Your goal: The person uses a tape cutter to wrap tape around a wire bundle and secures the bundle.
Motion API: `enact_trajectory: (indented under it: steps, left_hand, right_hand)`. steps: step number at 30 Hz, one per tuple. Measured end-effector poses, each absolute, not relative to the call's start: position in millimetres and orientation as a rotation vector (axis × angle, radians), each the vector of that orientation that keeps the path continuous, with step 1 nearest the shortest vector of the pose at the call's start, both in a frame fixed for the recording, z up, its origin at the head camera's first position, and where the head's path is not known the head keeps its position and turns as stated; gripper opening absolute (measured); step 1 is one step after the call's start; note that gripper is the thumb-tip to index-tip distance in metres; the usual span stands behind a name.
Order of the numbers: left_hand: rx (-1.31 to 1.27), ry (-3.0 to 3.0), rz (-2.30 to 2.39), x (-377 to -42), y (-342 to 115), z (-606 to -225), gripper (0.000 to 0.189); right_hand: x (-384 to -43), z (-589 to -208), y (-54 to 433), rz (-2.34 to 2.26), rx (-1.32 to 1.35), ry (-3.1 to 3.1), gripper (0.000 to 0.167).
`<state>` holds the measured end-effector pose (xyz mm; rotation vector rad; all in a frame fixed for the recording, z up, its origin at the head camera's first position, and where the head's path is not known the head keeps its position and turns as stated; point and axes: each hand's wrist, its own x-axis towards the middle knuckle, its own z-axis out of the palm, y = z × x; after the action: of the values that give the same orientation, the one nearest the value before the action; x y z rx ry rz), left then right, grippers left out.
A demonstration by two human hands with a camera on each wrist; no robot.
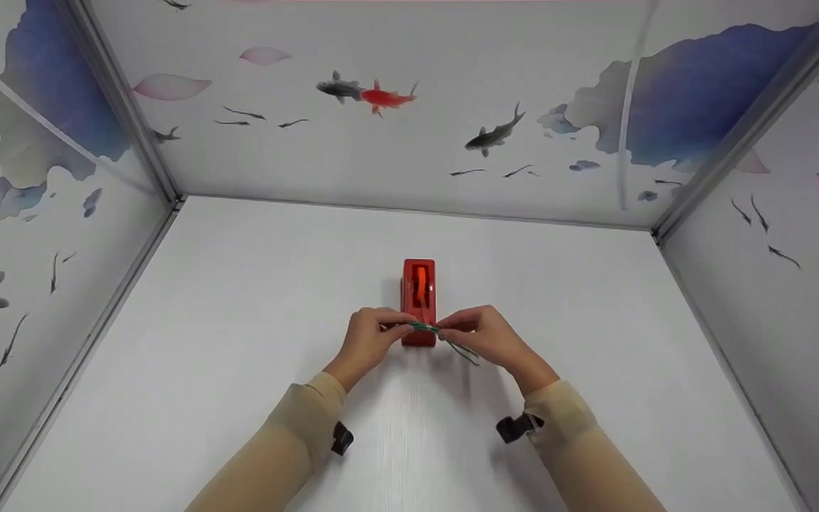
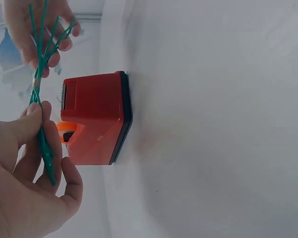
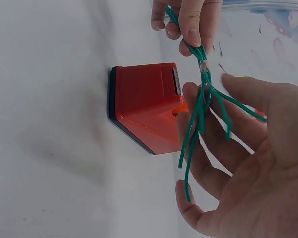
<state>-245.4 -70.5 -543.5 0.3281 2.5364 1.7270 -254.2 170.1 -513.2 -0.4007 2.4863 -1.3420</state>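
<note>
A bundle of several thin green wires (image 3: 201,104) has a band of clear tape (image 3: 203,66) round its middle, with loose ends fanned out on the right hand's side. My left hand (image 1: 370,333) pinches the bundle between thumb and index finger, on the other side of the band. Beside the loose ends, my right hand (image 1: 491,336) has its thumb and fingers apart and relaxed; the fingers lie behind the wires, and contact is unclear. Below both hands stands a red tape dispenser (image 2: 92,99) with an orange roll core (image 1: 420,284) and a serrated edge.
The dispenser stands on a white tabletop (image 1: 274,284). White panels (image 1: 409,156) printed with fish and blue leaves rise at the back and both sides, joined by metal corner posts (image 1: 121,99). Each wrist carries a black camera mount (image 1: 516,428).
</note>
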Motion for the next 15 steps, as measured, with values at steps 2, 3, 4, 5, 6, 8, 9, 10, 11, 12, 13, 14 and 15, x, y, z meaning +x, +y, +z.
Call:
enact_trajectory:
  steps: [2,3,4,5,6,8,9,10,11,12,13,14,15]
  left_hand:
    - [0.366,2.538,1.734,-245.9,-69.7,-543.9,0.015]
    - [0.377,2.537,1.738,-246.1,-69.3,-544.0,0.015]
    - [0.377,2.537,1.741,-246.0,-68.8,-543.7,0.015]
    - [0.375,2.537,1.743,-246.0,-68.5,-543.5,0.015]
    - [0.370,2.535,1.743,-246.0,-68.2,-543.1,0.015]
    - [0.354,2.533,1.734,-245.6,-67.8,-542.2,0.015]
    - [0.347,2.528,1.728,-245.5,-68.0,-541.9,0.015]
    - [0.342,2.520,1.720,-245.2,-68.3,-541.7,0.014]
    - [0.341,2.509,1.713,-245.3,-68.8,-541.6,0.014]
    - [0.340,2.499,1.701,-245.4,-69.3,-541.6,0.014]
    - [0.338,2.486,1.687,-245.7,-69.9,-541.8,0.014]
    - [0.336,2.469,1.674,-246.0,-70.8,-542.0,0.015]
    - [0.340,2.451,1.663,-246.7,-71.3,-542.1,0.016]
  right_hand:
    - [-253.8,-514.0,168.6,-1.296,-0.404,2.522,0.017]
    - [-253.6,-514.5,167.9,-1.277,-0.408,2.546,0.015]
    - [-253.5,-515.0,167.3,-1.262,-0.415,2.572,0.014]
    - [-253.1,-515.1,166.7,-1.250,-0.424,2.598,0.012]
    - [-253.0,-515.4,166.1,-1.239,-0.428,2.625,0.010]
    - [-253.4,-516.5,165.1,-1.217,-0.457,2.686,0.009]
    - [-253.6,-516.9,164.8,-1.205,-0.478,2.717,0.010]
    - [-253.8,-517.5,164.6,-1.185,-0.504,2.753,0.010]
    - [-254.0,-518.2,164.4,-1.161,-0.537,2.791,0.010]
    - [-254.0,-518.6,164.0,-1.131,-0.568,2.832,0.010]
    - [-253.8,-518.9,163.9,-1.099,-0.611,2.874,0.011]
    - [-253.6,-519.1,163.8,-1.072,-0.653,2.912,0.011]
    - [-253.3,-518.9,164.0,-1.042,-0.692,2.949,0.011]
